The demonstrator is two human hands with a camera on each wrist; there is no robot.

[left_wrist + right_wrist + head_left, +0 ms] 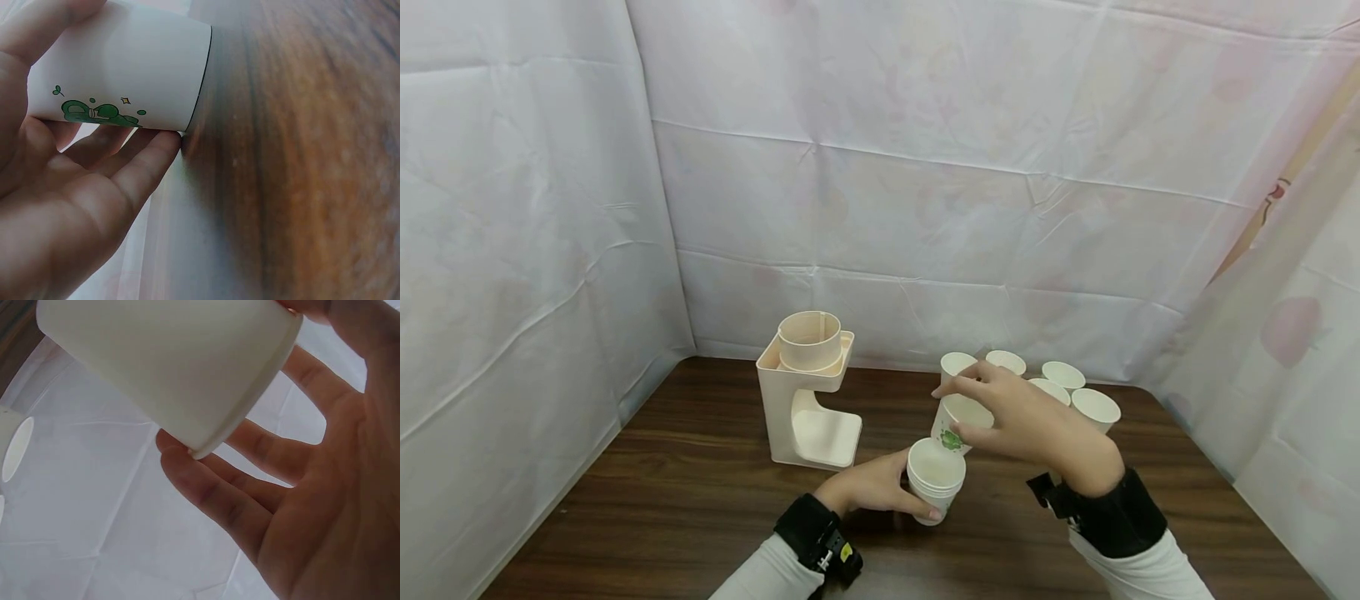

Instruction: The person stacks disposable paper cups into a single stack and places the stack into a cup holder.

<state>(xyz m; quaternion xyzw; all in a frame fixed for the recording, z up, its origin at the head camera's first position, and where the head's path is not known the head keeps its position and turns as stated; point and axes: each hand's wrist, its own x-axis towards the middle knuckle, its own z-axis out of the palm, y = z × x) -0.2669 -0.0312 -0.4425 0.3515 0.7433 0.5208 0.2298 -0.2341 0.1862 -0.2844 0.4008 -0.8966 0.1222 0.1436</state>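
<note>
My left hand (872,485) holds a short stack of white paper cups (936,475) low over the table, the fingers and thumb around its side. Green cartoon print shows on the cup wall (137,69) in the left wrist view. Just behind the stack, my right hand (1018,410) grips a single paper cup (964,411) from above, thumb and fingers at its rim. That cup has a green print facing me and overlaps the back of the stack's rim in the head view. Its plain side (162,369) fills the upper part of the right wrist view.
More upright paper cups (1096,406) stand behind and right of my right hand, which partly hides them. Left of the stack is a cream-coloured stand (782,417) with a round holder (808,342) on top. White curtains (887,208) enclose the wooden table (655,483).
</note>
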